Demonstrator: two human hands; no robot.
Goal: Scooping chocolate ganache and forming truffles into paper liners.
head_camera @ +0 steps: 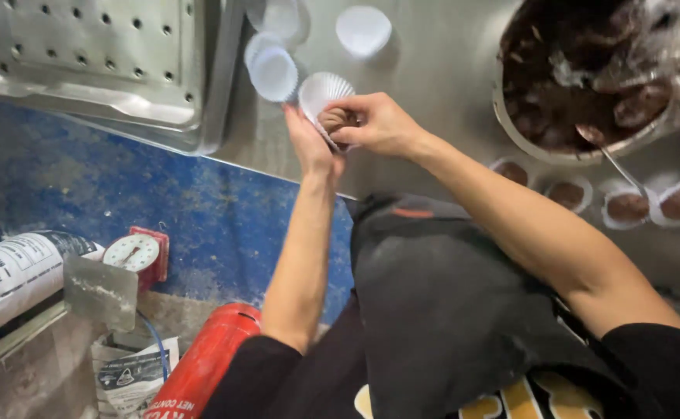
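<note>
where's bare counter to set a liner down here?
Bare steel between the empty paper liners and the bowl of brown batter, and nearer, right of both hands, left hand and right hand, which hold a liner stack. Crowded below the bowl: filled liners.

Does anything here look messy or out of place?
Mostly the floor: a red fire extinguisher lies on its side beside a small red scale and crumpled paper. On the counter, empty paper cups are scattered loosely.
</note>
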